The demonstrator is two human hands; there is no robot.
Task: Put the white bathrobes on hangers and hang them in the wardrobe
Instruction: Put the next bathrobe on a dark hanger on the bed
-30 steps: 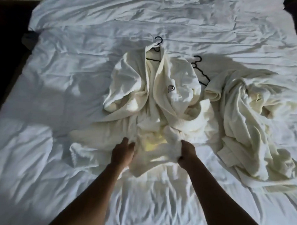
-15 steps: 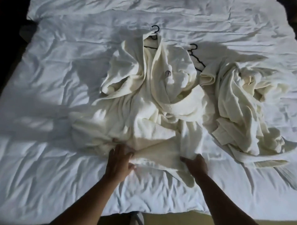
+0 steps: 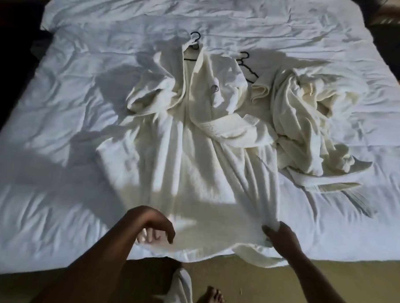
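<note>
On the bed (image 3: 54,213), a spread bathrobe (image 3: 194,162) lies on a black hanger (image 3: 194,40). Right hand (image 3: 282,237) pinches its hem; left hand (image 3: 152,225) hovers beside the hem, fingers loosely curled, empty.

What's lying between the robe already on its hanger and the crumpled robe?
In the head view, a second black hanger lies on the bed sheet between them.

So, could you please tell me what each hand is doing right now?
Left hand: open, fingers loosely curled, holding nothing.
Right hand: gripping the bathrobe hem.

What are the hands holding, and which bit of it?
The right hand grips the spread bathrobe by its bottom hem. The left hand holds nothing.
</note>
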